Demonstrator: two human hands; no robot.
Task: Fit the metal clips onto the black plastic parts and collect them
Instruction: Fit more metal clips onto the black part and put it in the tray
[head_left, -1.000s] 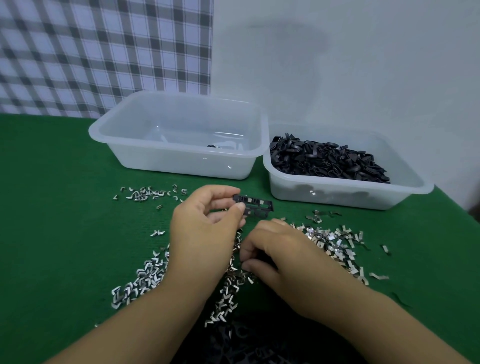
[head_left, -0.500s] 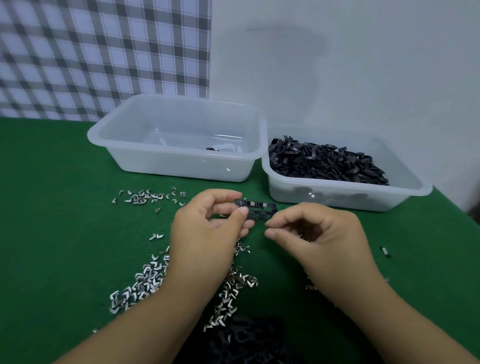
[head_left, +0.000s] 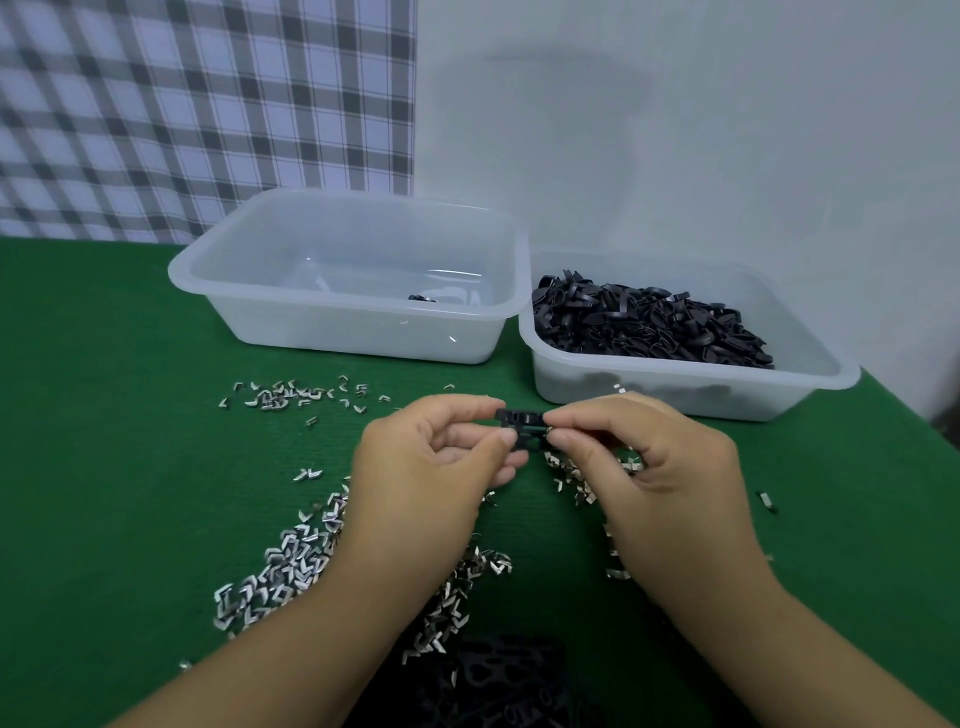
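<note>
Clip fitting at counter centre: both grips on one black plastic part (head_left: 521, 425).
Counter (head_left: 104, 467): open green room at 9 o'clock; loose clips (head_left: 291, 561) strewn 10 to 7 o'clock; clear tub (head_left: 337, 332) at 11; left grip (head_left: 431, 467) pinches the part's left end; right grip (head_left: 649, 467), apart half a second ago, now presses a metal clip (head_left: 548, 430) to its right end; parts tub (head_left: 675, 392) at 1, near the counter's right edge.

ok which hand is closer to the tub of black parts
Right. The right hand is just in front of the tub; the left hand is farther off, to its front left.
</note>
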